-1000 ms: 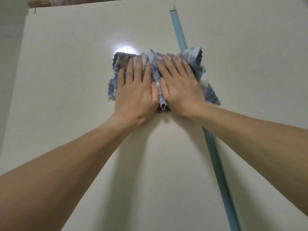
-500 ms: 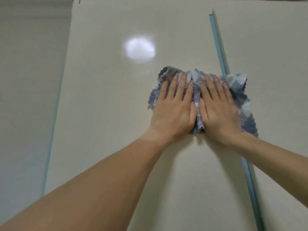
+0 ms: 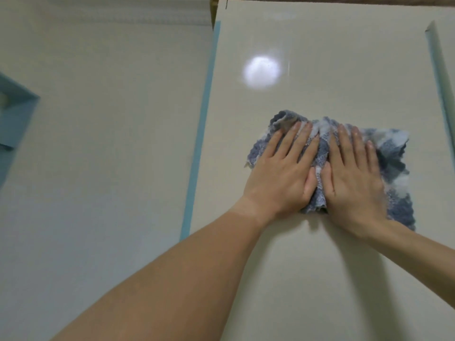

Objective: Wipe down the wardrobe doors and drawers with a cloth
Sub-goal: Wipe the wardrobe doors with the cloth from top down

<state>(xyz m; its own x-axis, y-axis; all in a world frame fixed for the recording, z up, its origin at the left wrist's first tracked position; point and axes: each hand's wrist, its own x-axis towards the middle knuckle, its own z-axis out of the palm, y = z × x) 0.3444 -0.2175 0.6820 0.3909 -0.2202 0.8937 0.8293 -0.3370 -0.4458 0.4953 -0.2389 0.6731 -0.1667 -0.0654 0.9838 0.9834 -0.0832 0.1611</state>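
A blue, grey and white checked cloth [image 3: 394, 153] lies flat against the cream wardrobe door [image 3: 295, 267]. My left hand [image 3: 283, 173] presses on its left half with the fingers stretched out. My right hand [image 3: 354, 178] presses beside it on the middle of the cloth, thumbs almost touching. The cloth bunches into a ridge between the two hands. Its right part sticks out uncovered, and it sits clear of the door's right edge.
A light blue strip [image 3: 199, 134] runs down the door's left edge, another blue strip [image 3: 440, 77] down its right edge. A lamp's reflection [image 3: 262, 72] shines above the cloth. A pale wall [image 3: 98, 143] and a blue frame [image 3: 14, 114] lie left.
Both hands have slid the cloth down and to the left, off the right blue strip and away from the reflection. The view has swung left, revealing the wall.
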